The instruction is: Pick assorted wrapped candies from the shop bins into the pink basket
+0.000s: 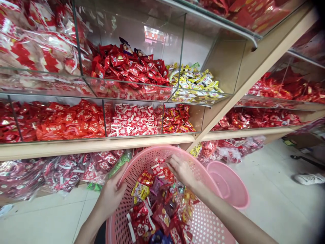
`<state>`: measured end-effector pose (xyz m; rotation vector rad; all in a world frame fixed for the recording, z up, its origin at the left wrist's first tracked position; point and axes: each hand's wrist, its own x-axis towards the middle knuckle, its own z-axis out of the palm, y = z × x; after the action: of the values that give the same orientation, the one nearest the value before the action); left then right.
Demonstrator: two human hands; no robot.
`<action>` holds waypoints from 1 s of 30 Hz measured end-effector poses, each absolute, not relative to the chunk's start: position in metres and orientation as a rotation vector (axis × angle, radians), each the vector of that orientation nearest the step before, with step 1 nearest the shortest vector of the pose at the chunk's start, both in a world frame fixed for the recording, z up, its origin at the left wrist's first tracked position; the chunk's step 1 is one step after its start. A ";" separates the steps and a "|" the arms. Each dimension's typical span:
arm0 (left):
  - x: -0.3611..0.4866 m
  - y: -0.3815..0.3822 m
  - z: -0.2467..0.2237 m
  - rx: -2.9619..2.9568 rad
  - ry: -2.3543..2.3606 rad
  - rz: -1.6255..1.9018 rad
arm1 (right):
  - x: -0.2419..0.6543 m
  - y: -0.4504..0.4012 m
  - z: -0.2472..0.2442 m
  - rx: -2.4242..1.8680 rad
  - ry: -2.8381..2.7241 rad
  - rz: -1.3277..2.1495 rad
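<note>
A pink perforated basket (203, 222) is tilted in front of me, with wrapped candies (162, 217) in red, yellow, purple and blue inside. My left hand (111, 195) is closed on its left rim, thumb over the edge. Inside the basket, near the far wall, is my right hand (179, 167), its fingers bent together beside small red-and-white packets (157, 170); whether anything is between them is too small to tell. Just beyond the rim, a lower shelf bin holds red-and-white candies (134, 120).
Clear-fronted bins hold red candies (129, 66) and yellow-and-white candies (198, 79). A wooden shelf edge (76, 148) runs across. Bagged candies (64, 171) lie below it. A pink basin (235, 186) stands on the floor at right, and a person's white shoe (308, 178) shows further right.
</note>
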<state>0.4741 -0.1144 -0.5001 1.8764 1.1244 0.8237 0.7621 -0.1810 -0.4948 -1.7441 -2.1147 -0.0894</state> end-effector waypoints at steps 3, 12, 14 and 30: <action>0.474 -0.115 -0.498 1.873 1.127 0.816 | 0.760 -0.187 -0.512 -1.976 -2.118 0.064; 0.475 -0.117 -0.496 1.881 1.130 0.822 | 0.745 -0.183 -0.526 -2.318 -2.121 0.213; 0.475 -0.118 -0.495 1.883 1.127 0.821 | 0.740 -0.181 -0.525 -2.350 -2.154 0.210; 0.467 -0.113 -0.503 1.880 1.123 0.790 | 0.769 -0.192 -0.477 -1.984 -1.784 0.032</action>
<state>0.4667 -0.1134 -0.5033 1.8805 1.1225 0.7900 0.7693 -0.1920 -0.4774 -1.9842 -1.7836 0.0318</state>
